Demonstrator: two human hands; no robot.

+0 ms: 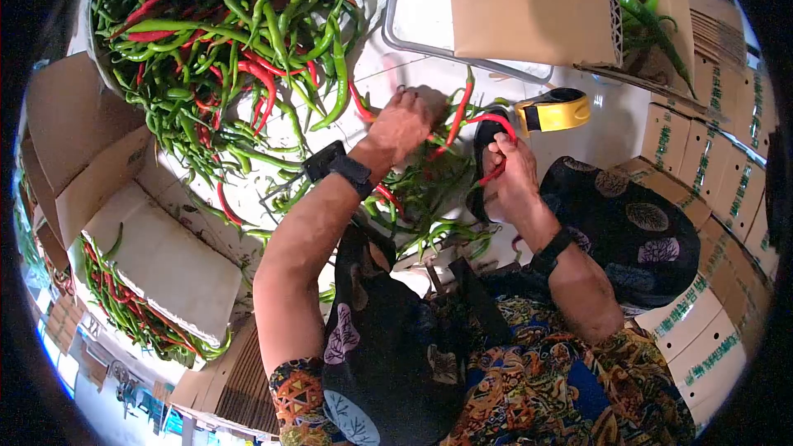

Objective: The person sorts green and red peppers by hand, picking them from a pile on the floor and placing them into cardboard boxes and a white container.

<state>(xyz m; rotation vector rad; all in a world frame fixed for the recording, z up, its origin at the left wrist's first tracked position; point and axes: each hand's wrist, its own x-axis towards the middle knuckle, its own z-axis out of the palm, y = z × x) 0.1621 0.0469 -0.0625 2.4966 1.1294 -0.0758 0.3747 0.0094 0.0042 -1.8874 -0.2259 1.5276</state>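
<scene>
Slender curved red chilli: pinched in right hand | risk: snapped by over-tight grip | left hand: blurred, grip cannot be told

Along the right, we are seeing stacked cartons showing green print on their sides, with brown cardboard sheets piling up beyond them. We are spotting a yellow tape dispenser lying on the pale floor, well apart from an open brown carton that is standing at the left. At the lower left, flattened cardboard is sitting in a tight stack. Farther back, we are making out blurred clutter, possibly including some blue items, though the view is poor.
</scene>
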